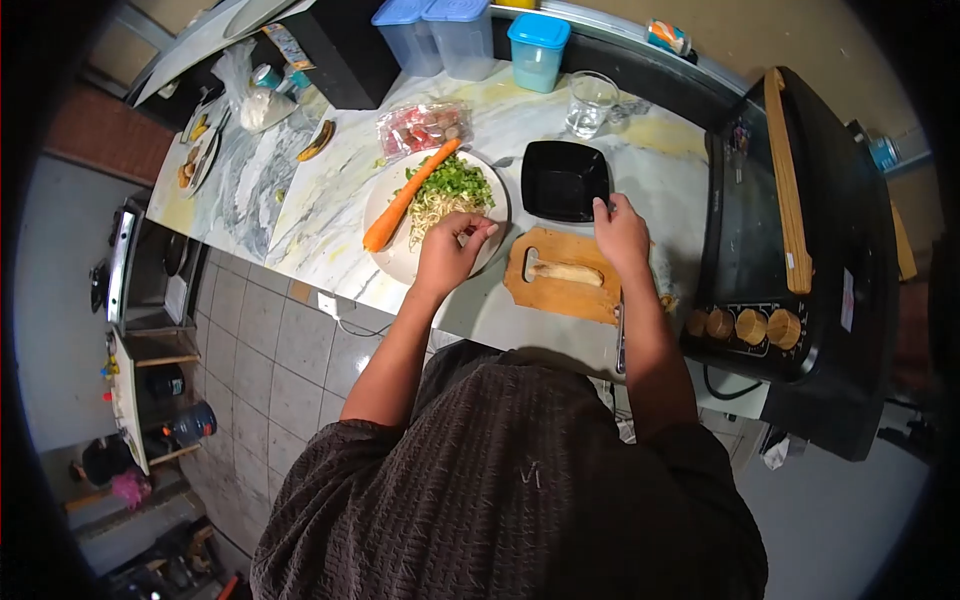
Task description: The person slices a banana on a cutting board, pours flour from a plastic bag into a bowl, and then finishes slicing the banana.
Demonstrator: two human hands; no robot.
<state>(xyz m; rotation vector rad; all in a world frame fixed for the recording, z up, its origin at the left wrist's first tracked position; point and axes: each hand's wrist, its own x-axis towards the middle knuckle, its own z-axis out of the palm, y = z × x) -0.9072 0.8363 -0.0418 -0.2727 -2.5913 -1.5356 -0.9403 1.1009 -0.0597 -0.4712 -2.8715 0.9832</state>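
Note:
My left hand (452, 254) is over the right edge of a white plate (381, 198), its fingers curled in against the thumb. Whatever might be in them is too small to make out. On the plate lie a whole carrot (407, 205), chopped green leaves (462, 184) and bean sprouts (432, 214). My right hand (623, 238) has its thumb and fingers at the near right corner of a square black bowl (565, 181). Below the bowl, a wooden cutting board (560, 300) carries a pale, long piece of food (567, 272). A knife (621, 338) is partly hidden by my right forearm.
A black oven (740, 250) with wooden knobs stands on the right. Behind the plate are a plastic-wrapped pack (424, 127), a glass mug (590, 105) and a blue-lidded container (538, 52). Farther left sit a plastic bag (262, 105) and another plate (205, 165).

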